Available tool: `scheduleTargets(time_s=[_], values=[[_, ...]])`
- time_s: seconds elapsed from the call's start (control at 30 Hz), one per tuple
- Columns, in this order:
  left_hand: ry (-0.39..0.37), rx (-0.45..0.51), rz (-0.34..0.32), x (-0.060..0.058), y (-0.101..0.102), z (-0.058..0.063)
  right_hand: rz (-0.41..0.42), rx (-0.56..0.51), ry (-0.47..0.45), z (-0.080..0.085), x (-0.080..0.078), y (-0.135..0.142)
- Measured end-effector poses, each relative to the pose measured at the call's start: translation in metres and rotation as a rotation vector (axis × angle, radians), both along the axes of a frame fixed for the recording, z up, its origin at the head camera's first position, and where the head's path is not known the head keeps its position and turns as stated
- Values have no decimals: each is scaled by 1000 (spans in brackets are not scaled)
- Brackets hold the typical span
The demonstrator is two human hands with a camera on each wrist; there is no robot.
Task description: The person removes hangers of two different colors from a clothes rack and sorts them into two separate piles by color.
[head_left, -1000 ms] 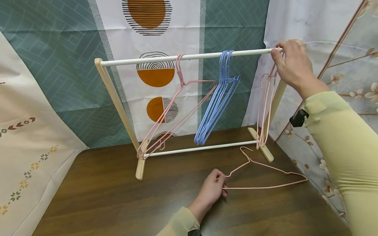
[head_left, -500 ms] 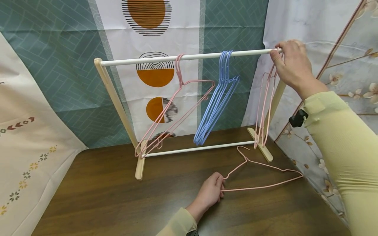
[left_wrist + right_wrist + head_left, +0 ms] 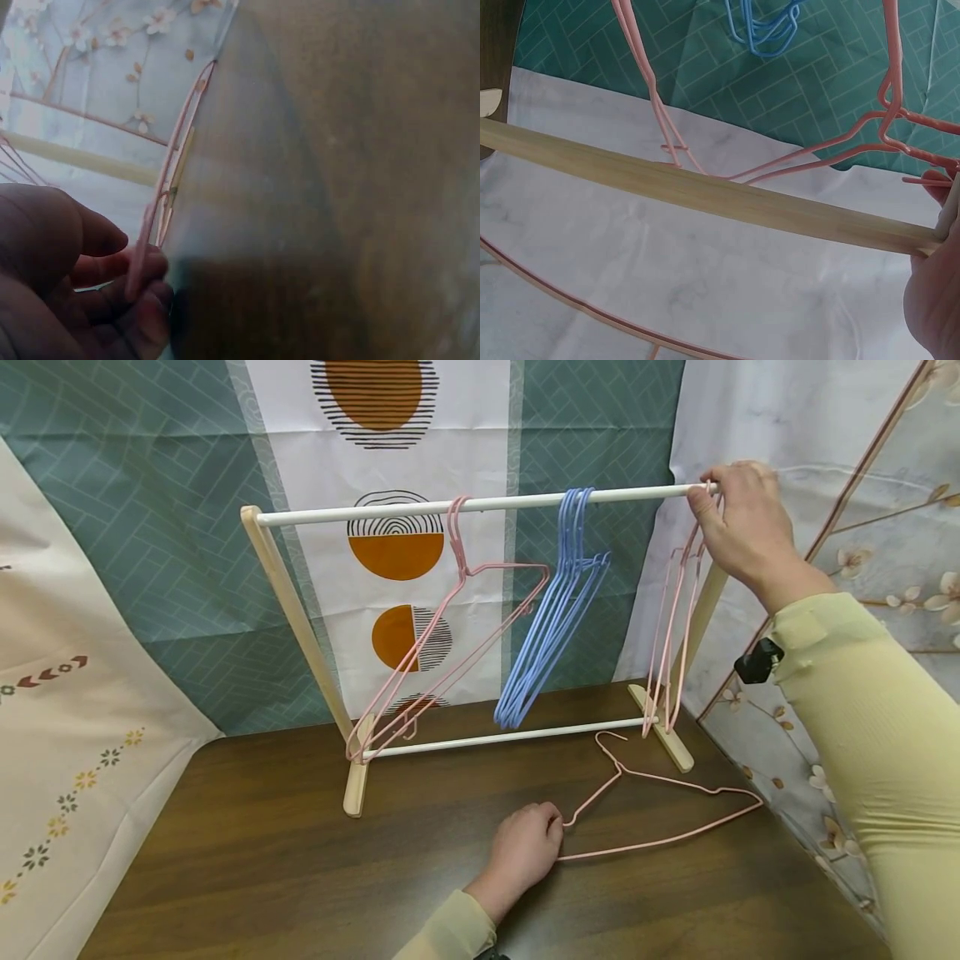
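Note:
My left hand (image 3: 525, 839) holds the left corner of a pink clothes hanger (image 3: 645, 846) that lies low over the table, its hook pointing to the rack. In the left wrist view the hanger's end (image 3: 142, 259) sits between thumb and curled fingers. Up at the right end of the clothes rack, my right hand (image 3: 742, 522) grips the white top rail (image 3: 360, 513), thumb in front, fingers over the end. Several pink hangers (image 3: 894, 60) hang right beside that hand, their hooks partly hidden by it. A bunch of blue hangers (image 3: 536, 643) hangs right of the middle.
More pink hangers (image 3: 457, 543) hang left of the rack's middle, slanting down to its left foot (image 3: 356, 789). Wooden posts (image 3: 296, 610) and a lower white bar (image 3: 487, 741) complete the rack on the brown table (image 3: 262, 877). Patterned cloths hang behind and at both sides.
My left hand has drawn the pink hanger a little to the left and nearer to me, tilting it slightly. The right hand stays on the rail.

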State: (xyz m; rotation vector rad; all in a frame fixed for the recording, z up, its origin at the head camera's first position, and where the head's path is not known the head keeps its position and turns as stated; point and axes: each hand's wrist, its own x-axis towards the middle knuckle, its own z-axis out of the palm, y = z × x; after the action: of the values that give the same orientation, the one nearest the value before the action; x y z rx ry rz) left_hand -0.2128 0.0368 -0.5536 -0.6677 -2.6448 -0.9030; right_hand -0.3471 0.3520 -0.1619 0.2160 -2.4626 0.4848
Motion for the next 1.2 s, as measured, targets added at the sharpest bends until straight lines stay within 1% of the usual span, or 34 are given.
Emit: scheduleTargets(time_s=[0.07, 0.1, 0.17, 0.2, 0.27, 0.37, 0.43, 0.5, 0.6, 0.77, 0.87, 0.93, 1.03, 1.2], values=[[15, -56, 11, 8, -4, 18, 0, -1, 3, 0, 0, 1], [11, -80, 14, 13, -6, 28, -1, -2, 3, 0, 0, 1], [4, -92, 15, 20, -11, 45, -1, -4, 3, 0, 0, 1], [1, -93, 17, 21, -14, 49, -1, -5, 4, 0, 0, 1], [-2, -78, 17, 20, -20, 52, 1, -6, 4, 0, -1, 0], [-28, -18, -2, 14, -33, 58, 2, -8, 2, 1, -2, 0], [-75, 19, -16, 9, -43, 62, 1, -13, 2, 1, -2, 0], [-129, 50, -27, 4, -56, 70, 0, -14, 4, 1, -2, 1], [-172, 83, -23, -3, -77, 78, 2, -15, 7, 1, -3, 2], [-236, 155, 21, -15, -116, 87, 7, -16, 1, 0, -4, 3], [-259, 204, 63, -20, -137, 92, 8, -14, -3, 1, -5, 3], [-268, 226, 110, -22, -152, 96, 11, -11, 0, 1, -5, 2], [-290, 289, 162, -24, -175, 108, 12, -15, -6, 0, -4, 1], [-289, 369, 224, -24, -209, 130, 8, -29, -10, 0, -2, 0]])
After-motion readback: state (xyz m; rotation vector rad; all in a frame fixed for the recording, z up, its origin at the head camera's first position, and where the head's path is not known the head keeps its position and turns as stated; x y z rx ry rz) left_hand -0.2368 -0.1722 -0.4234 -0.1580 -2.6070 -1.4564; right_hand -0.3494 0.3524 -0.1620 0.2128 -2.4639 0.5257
